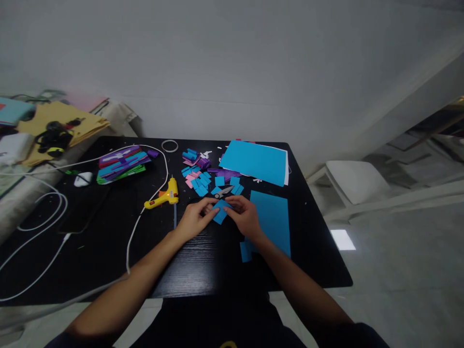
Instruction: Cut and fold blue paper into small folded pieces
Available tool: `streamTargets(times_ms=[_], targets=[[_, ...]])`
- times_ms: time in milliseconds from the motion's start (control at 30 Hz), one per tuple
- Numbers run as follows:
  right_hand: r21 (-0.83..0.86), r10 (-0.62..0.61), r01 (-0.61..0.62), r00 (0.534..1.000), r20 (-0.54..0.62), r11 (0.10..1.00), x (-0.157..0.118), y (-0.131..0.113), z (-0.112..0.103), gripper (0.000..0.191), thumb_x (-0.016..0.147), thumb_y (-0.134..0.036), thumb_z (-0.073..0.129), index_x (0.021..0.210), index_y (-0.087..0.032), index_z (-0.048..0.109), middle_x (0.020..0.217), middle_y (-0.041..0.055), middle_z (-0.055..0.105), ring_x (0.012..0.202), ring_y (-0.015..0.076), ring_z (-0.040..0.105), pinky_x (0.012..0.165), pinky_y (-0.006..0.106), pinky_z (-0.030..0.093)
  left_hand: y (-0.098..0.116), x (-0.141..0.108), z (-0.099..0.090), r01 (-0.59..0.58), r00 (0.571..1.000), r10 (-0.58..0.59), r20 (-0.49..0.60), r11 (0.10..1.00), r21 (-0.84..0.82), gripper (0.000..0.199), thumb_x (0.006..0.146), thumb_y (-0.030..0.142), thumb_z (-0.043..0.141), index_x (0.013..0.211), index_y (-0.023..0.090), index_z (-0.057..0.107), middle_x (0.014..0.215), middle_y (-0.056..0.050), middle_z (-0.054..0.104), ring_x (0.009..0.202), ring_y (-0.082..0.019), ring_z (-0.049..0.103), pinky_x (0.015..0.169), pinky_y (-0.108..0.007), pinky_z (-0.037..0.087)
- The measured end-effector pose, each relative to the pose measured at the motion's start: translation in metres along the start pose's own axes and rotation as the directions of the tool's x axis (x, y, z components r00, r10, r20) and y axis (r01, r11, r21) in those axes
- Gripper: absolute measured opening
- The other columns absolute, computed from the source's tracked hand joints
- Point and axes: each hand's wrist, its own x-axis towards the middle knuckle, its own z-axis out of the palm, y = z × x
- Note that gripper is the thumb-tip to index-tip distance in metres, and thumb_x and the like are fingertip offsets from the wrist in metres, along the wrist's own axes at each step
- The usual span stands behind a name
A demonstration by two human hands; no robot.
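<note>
A small blue paper piece [221, 213] is held between both hands above the black table [195, 270]. My left hand [197, 217] pinches its left side, and my right hand [244, 215] grips its right side. Just beyond the fingers lie grey scissors [224, 192], partly hidden, among small blue squares [220, 181]. A large blue sheet [271, 217] lies flat under my right wrist, with a small blue strip [245, 252] at its lower left edge. Farther back rests another blue sheet [255, 162] over white paper.
To the left lie a yellow glue gun [163, 194], a stack of coloured paper [123, 164], a white case [83, 179] and looping white cables [128, 246]. Blue and pink cuttings [195, 179] sit mid-table. A white chair [350, 181] stands at the right.
</note>
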Motion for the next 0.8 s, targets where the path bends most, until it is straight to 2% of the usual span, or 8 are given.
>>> streamTargets(times_ms=[167,267,333,400,467,533,633,800], targets=[[-0.017,-0.043,0.044,0.998,0.055,0.999,-0.001,-0.001,0.001,0.024,0.083,-0.035,0.080,0.103,-0.024,0.074,0.103,0.0066,0.083,0.101,0.0261,0.080,0.091,0.042,0.065,-0.002,0.000,0.000,0.023,1.000,-0.023,-0.005,1.000,-0.011,0.025,0.093,0.042,0.072,0.106,0.020,0.072,0.076,0.002,0.071,0.066,-0.015,0.066,0.064,-0.025,0.052],[-0.202,-0.121,0.131,0.991,0.060,0.971,0.004,0.000,-0.008,0.024,0.087,-0.034,0.076,0.109,-0.025,0.074,0.110,0.0083,0.081,0.104,0.0265,0.078,0.091,0.043,0.065,-0.005,0.000,0.000,0.037,0.999,-0.038,-0.029,0.999,-0.020,0.024,0.093,0.042,0.072,0.102,0.020,0.070,0.076,0.001,0.069,0.067,-0.015,0.065,0.065,-0.026,0.051],[-0.448,-0.194,0.188,0.980,0.033,0.874,0.010,0.003,-0.018,0.028,0.088,-0.032,0.072,0.116,-0.024,0.073,0.117,0.0103,0.078,0.110,0.0289,0.074,0.095,0.047,0.063,-0.007,0.001,0.001,0.046,0.998,-0.047,-0.042,0.999,-0.028,0.024,0.092,0.042,0.072,0.101,0.020,0.069,0.074,0.002,0.067,0.066,-0.015,0.063,0.064,-0.026,0.050],[-0.534,-0.219,0.176,0.976,-0.017,0.827,0.016,0.009,-0.027,0.033,0.089,-0.027,0.068,0.120,-0.020,0.071,0.126,0.0159,0.073,0.125,0.0355,0.065,0.109,0.059,0.053,-0.009,0.001,0.002,0.052,0.997,-0.054,-0.051,0.998,-0.036,0.023,0.092,0.041,0.071,0.100,0.020,0.068,0.072,0.002,0.064,0.064,-0.014,0.061,0.063,-0.025,0.049],[-0.693,-0.249,0.164,0.968,-0.023,0.702,0.021,0.017,-0.034,0.044,0.090,-0.029,0.065,0.133,-0.018,0.067,0.140,0.0192,0.066,0.138,0.0385,0.056,0.118,0.063,0.045,-0.010,0.001,0.002,0.056,0.997,-0.058,-0.055,0.998,-0.043,0.023,0.092,0.041,0.071,0.099,0.020,0.068,0.072,0.002,0.064,0.064,-0.014,0.061,0.063,-0.025,0.049],[-0.770,-0.238,0.147,0.971,-0.006,0.621,0.025,0.025,-0.038,0.054,0.094,-0.034,0.063,0.146,-0.016,0.058,0.153,0.0199,0.057,0.148,0.0400,0.046,0.121,0.064,0.040,-0.010,0.001,0.003,0.060,0.996,-0.062,-0.056,0.997,-0.048,0.024,0.091,0.041,0.071,0.099,0.019,0.068,0.072,0.002,0.064,0.065,-0.015,0.061,0.064,-0.025,0.049],[-0.804,-0.186,0.120,0.982,0.012,0.582,0.028,0.033,-0.038,0.063,0.099,-0.039,0.059,0.157,-0.018,0.047,0.161,0.0173,0.052,0.156,0.0407,0.036,0.122,0.065,0.037,-0.009,0.002,0.003,0.064,0.996,-0.067,-0.056,0.997,-0.052,0.024,0.091,0.041,0.072,0.099,0.019,0.068,0.073,0.002,0.065,0.065,-0.015,0.061,0.064,-0.025,0.049],[-0.782,-0.213,0.133,0.977,0.000,0.609,0.030,0.034,-0.037,0.054,0.100,-0.036,0.058,0.151,-0.019,0.053,0.142,0.0172,0.066,0.141,0.0397,0.052,0.115,0.062,0.044,-0.006,0.002,0.003,0.055,0.997,-0.058,-0.049,0.997,-0.056,0.023,0.091,0.041,0.072,0.099,0.019,0.069,0.072,0.002,0.065,0.064,-0.014,0.059,0.064,-0.025,0.048]])
